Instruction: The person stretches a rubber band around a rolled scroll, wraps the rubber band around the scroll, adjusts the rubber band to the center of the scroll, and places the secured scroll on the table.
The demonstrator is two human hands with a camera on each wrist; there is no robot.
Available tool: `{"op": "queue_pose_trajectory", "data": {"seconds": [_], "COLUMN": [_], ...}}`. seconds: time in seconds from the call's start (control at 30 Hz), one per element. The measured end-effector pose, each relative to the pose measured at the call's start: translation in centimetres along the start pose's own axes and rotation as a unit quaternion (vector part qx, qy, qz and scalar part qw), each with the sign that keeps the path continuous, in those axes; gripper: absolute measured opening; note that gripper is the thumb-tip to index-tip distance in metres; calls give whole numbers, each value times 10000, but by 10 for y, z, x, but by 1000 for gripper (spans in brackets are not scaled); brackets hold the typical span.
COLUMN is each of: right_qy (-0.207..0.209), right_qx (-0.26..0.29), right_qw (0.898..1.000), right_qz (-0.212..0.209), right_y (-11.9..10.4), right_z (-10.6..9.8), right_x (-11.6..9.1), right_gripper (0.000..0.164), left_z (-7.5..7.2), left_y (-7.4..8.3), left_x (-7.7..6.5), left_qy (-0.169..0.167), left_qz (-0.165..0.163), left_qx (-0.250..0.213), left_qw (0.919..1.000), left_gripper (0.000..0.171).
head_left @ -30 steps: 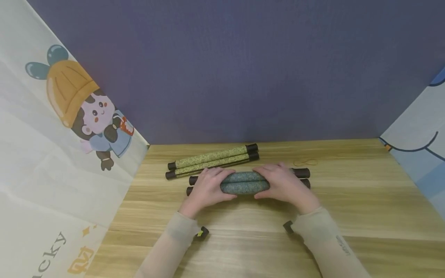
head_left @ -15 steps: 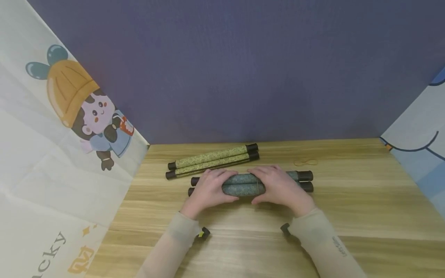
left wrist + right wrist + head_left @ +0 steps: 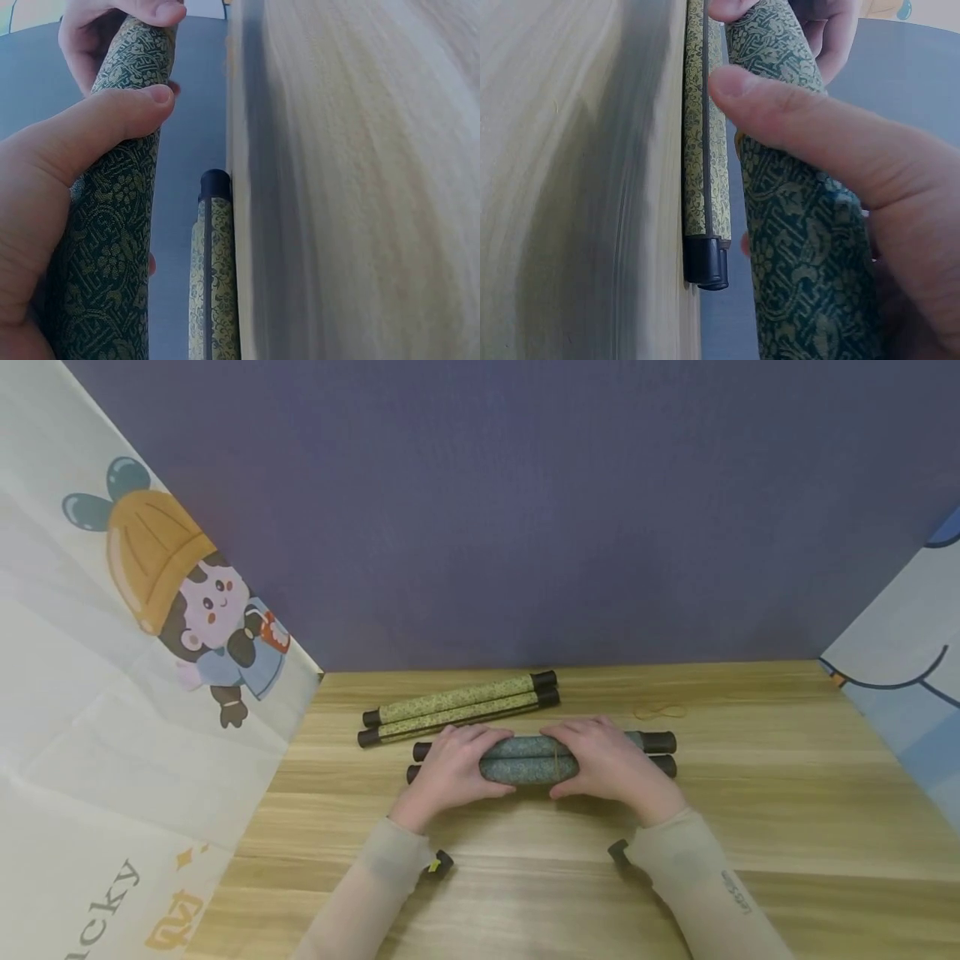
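Observation:
Two rolled scrolls in green patterned brocade (image 3: 521,769) lie side by side between both hands, their dark end knobs showing past the hands in the head view. The left hand (image 3: 456,768) grips their left part, thumb on the near side and fingers over the far side. On the right part the right hand (image 3: 611,766) holds them the same way, and its thumb (image 3: 795,112) lies across the brocade in the right wrist view. A thin rubber band (image 3: 557,762) runs round the scrolls beside the right hand's fingers. Palms and hands hide the rest of the rolls.
Behind the hands, two yellow-green brocade scrolls (image 3: 457,697) with black ends lie slanted on the wooden table (image 3: 750,777). A loose yellowish rubber band (image 3: 660,712) lies at the back right. A dark blue-grey panel (image 3: 525,527) stands behind the table.
The green scrolls have shifted slightly to the right and nearer. The right hand slid a little left along them, then slightly back right, and the thin band now shows beside its fingers.

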State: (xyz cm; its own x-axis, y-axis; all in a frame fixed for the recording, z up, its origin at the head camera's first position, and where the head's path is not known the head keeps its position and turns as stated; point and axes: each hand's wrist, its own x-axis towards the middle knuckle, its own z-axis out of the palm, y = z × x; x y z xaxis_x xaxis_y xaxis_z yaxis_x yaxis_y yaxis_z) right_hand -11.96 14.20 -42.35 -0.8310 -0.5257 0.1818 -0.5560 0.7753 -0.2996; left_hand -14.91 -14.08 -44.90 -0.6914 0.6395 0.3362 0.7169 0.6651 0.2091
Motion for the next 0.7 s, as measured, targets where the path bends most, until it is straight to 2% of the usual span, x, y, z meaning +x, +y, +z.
{"op": "queue_pose_trajectory", "data": {"seconds": [0.2, 0.43, 0.53, 0.7], "right_qy": [39, 3, 84, 153], "right_qx": [35, 61, 5, -98], "right_qw": [10000, 10000, 9999, 9998], "right_qz": [-31, 9, 54, 30], "right_y": [2, 9, 14, 18], "right_z": [-2, -6, -10, -14], "right_x": [-1, -4, -8, -10], "right_gripper": [86, 82, 84, 87], "left_z": [0, -3, -6, -11], "left_y": [0, -10, -16, -19], "left_x": [0, -2, -3, -5], "left_qy": [-100, -663, -593, -297], "left_qz": [21, -337, -393, -222], "left_qx": [-68, -66, -5, 7], "left_qw": [9999, 9972, 9975, 9993], "left_gripper": [85, 92, 94, 90]}}
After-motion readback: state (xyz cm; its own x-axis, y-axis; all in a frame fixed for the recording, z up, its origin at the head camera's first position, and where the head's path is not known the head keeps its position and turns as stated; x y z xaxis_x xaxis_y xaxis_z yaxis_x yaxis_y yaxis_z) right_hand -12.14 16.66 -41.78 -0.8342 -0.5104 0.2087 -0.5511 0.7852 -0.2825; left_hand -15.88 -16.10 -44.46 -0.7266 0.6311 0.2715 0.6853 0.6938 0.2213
